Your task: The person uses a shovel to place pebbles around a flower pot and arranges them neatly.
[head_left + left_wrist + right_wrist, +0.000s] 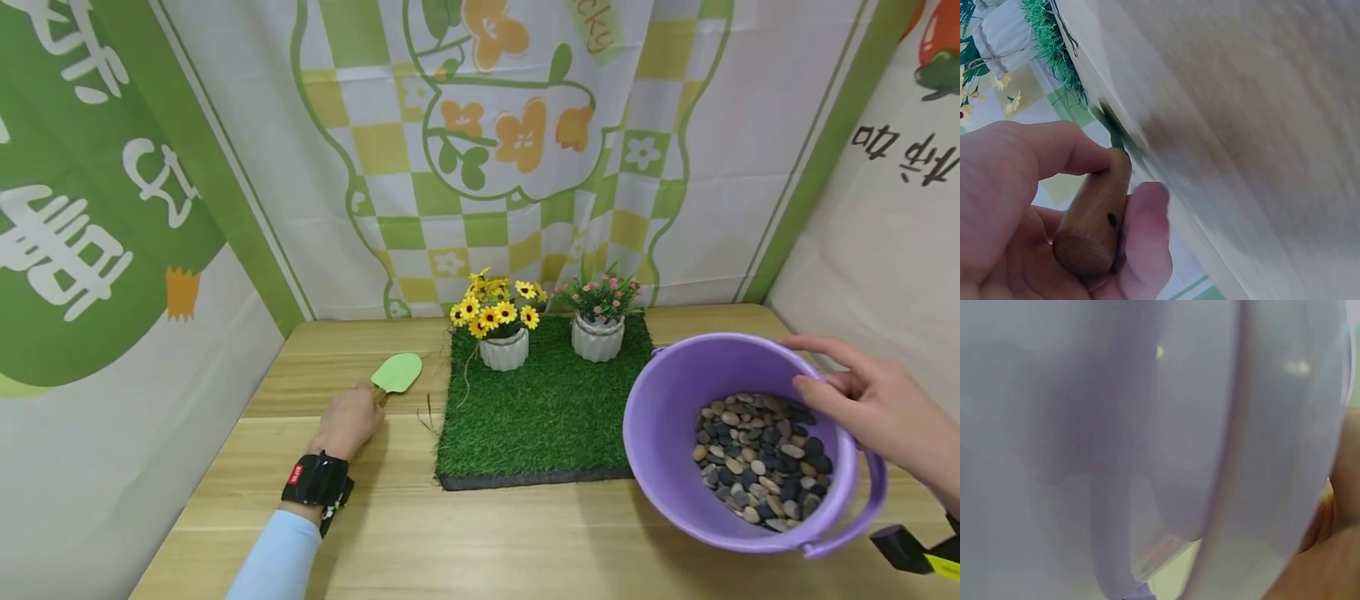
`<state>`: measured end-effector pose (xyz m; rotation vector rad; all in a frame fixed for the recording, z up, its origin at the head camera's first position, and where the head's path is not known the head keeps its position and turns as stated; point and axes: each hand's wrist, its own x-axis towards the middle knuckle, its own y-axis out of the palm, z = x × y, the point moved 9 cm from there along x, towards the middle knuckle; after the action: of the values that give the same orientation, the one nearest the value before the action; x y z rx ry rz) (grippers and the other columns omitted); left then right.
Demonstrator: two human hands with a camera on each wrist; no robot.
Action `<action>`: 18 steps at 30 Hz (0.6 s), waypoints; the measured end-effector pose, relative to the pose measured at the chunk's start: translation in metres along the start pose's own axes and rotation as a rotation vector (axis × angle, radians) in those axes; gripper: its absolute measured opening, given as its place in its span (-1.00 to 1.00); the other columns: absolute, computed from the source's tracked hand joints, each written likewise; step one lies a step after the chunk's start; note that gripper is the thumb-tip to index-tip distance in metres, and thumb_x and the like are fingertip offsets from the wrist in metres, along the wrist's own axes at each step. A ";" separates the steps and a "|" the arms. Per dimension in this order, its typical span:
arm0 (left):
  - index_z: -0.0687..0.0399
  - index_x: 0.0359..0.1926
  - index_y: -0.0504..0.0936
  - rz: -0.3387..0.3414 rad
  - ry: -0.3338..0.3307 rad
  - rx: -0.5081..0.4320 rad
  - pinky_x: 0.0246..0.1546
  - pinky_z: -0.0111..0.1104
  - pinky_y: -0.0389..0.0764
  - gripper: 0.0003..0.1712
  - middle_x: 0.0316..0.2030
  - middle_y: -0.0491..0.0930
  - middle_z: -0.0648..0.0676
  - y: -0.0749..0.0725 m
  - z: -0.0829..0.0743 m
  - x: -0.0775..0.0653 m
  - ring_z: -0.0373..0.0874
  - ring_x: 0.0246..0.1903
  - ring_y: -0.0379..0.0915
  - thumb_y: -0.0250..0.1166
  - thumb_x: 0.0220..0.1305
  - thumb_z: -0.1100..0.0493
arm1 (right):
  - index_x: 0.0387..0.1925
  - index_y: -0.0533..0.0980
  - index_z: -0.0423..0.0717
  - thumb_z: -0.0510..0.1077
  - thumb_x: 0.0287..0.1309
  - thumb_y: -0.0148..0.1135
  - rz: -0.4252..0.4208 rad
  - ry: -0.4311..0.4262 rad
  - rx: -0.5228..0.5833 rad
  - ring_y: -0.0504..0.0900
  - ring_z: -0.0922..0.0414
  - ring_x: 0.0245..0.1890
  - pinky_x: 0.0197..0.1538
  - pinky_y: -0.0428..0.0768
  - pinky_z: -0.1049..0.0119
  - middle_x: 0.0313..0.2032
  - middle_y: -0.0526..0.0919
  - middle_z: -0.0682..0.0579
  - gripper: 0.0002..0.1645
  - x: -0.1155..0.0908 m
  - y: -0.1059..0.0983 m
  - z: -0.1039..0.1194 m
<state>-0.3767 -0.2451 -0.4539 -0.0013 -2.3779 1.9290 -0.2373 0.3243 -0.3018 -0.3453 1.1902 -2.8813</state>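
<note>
Lying between left fingers (1150, 237) is a trowel handle (1093, 212).

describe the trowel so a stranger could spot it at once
On the table, find the green turf. Left of it, in the left hand, is the trowel, the only thing here with a wooden handle and pale green blade.

On the left forearm the person wears a light blue, close-fitting fabric sleeve (279, 552), which ends just before a wide black wrist strap (324, 482) — this one carries a small red rectangular label (296, 474). At the right wrist, a black box-like device (900, 547) shows — with a bright yellow patch (945, 567) beside it.
</note>
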 end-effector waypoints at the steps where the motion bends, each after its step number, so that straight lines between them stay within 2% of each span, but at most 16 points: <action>1: 0.37 -0.30 0.47 -0.005 -0.002 -0.001 -0.54 -0.11 0.49 -0.83 -0.51 0.52 0.24 -0.001 0.000 -0.001 0.06 -0.52 0.47 0.13 0.22 0.27 | 0.25 0.24 0.65 -0.20 0.36 0.11 -0.001 -0.003 -0.003 0.68 0.20 -0.67 -0.61 0.61 0.26 -0.52 0.75 0.23 -0.32 0.000 0.000 0.000; 8: 0.35 -0.31 0.46 -0.030 -0.001 0.023 -0.60 -0.12 0.46 -0.78 -0.52 0.50 0.24 -0.008 0.002 -0.004 0.04 -0.55 0.44 0.17 0.21 0.20 | 0.31 0.24 0.53 -0.18 0.39 0.10 0.004 0.004 0.008 0.67 0.12 -0.71 -0.63 0.61 0.22 -0.57 0.72 0.18 -0.36 -0.002 0.005 -0.003; 12: 0.30 -0.27 0.45 -0.016 -0.023 0.047 -0.64 -0.15 0.39 -0.74 -0.51 0.48 0.21 -0.011 0.005 -0.006 0.03 -0.56 0.41 0.15 0.23 0.13 | 0.26 0.24 0.62 -0.21 0.38 0.09 0.000 -0.002 0.030 0.66 0.14 -0.70 -0.64 0.60 0.22 -0.56 0.72 0.20 -0.33 -0.004 0.005 -0.003; 18: 0.26 -0.20 0.47 0.009 -0.030 0.065 -0.68 -0.23 0.31 -0.68 -0.58 0.40 0.12 -0.016 0.009 -0.009 -0.02 -0.60 0.35 0.10 0.31 0.04 | 0.24 0.21 0.68 -0.20 0.38 0.09 -0.007 -0.009 0.003 0.66 0.19 -0.69 -0.64 0.60 0.26 -0.56 0.72 0.23 -0.32 -0.001 0.002 -0.002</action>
<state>-0.3677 -0.2574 -0.4405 0.0215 -2.3365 2.0232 -0.2373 0.3243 -0.3051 -0.3634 1.1851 -2.8842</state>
